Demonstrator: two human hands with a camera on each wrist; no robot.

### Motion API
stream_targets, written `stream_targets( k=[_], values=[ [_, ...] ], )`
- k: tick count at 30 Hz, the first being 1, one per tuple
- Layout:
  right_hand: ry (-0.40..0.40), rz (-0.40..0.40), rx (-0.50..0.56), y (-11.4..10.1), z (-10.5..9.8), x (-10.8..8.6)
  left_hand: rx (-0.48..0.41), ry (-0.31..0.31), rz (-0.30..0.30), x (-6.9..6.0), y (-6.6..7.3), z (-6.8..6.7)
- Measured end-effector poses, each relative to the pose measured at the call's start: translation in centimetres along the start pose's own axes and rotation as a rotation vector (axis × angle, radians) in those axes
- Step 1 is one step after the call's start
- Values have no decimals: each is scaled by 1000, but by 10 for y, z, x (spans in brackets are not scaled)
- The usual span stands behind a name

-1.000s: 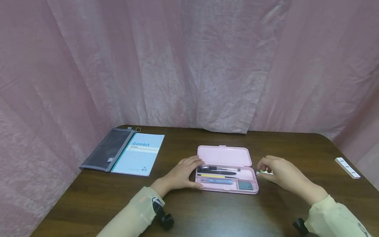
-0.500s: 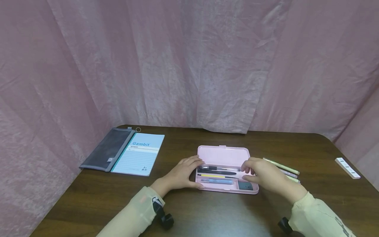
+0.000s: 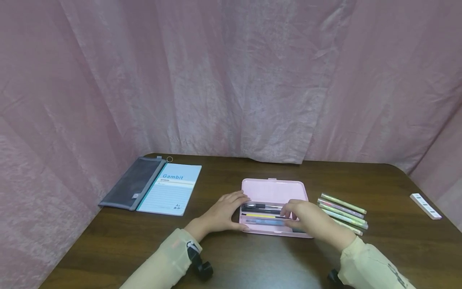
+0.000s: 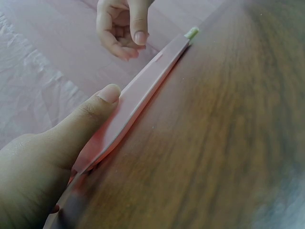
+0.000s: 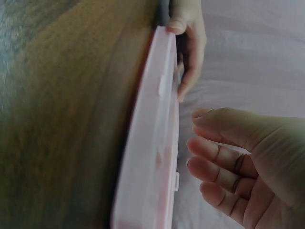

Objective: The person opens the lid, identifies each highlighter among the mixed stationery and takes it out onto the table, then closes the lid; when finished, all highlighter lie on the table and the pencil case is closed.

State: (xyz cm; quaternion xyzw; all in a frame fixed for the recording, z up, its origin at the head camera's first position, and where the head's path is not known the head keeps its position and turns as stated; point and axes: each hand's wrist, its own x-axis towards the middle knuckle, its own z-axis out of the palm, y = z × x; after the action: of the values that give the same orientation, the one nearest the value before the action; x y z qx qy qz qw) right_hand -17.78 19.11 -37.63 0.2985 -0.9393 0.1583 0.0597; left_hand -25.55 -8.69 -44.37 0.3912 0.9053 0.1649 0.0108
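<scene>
A pink pencil case (image 3: 274, 190) lies with its lid up at the table's middle. Inside are black pens (image 3: 260, 211), a yellow pencil (image 3: 257, 215) and a light blue pen (image 3: 265, 222); a dark eraser (image 3: 298, 230) is mostly hidden. My left hand (image 3: 223, 212) holds the case's left end, its thumb (image 4: 102, 98) against the front edge in the left wrist view. Over the case's right half hovers my right hand (image 3: 308, 216). In the right wrist view its loosely bent fingers (image 5: 214, 174) hold nothing and stand apart from the case.
Several slim pale green and lilac pens (image 3: 343, 204) lie side by side right of the case. Farther right is a white strip-like object (image 3: 426, 206). On the left lie a light blue notebook (image 3: 169, 190) and a grey mesh zip pouch (image 3: 133, 182). A pink curtain (image 3: 231, 80) hangs behind.
From the pens at the right, my right hand has moved left over the pencil case, leaving the pens in view. My left hand stays on the case's left end.
</scene>
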Motion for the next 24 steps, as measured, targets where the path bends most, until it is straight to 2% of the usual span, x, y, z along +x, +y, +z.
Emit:
stream_targets(
  k=[3, 7, 15, 24],
  values=[
    [0, -30, 12, -1, 6, 2, 5, 1, 1, 0, 0, 1],
    [-19, -28, 15, -1, 13, 4, -2, -5, -10, 0, 0, 1],
    [15, -76, -87, -3, 19, 7, -2, -3, -12, -1, 2, -1],
    [18, -68, -117, -3, 25, 7, 6, -1, -6, -1, 2, -1]
  ],
)
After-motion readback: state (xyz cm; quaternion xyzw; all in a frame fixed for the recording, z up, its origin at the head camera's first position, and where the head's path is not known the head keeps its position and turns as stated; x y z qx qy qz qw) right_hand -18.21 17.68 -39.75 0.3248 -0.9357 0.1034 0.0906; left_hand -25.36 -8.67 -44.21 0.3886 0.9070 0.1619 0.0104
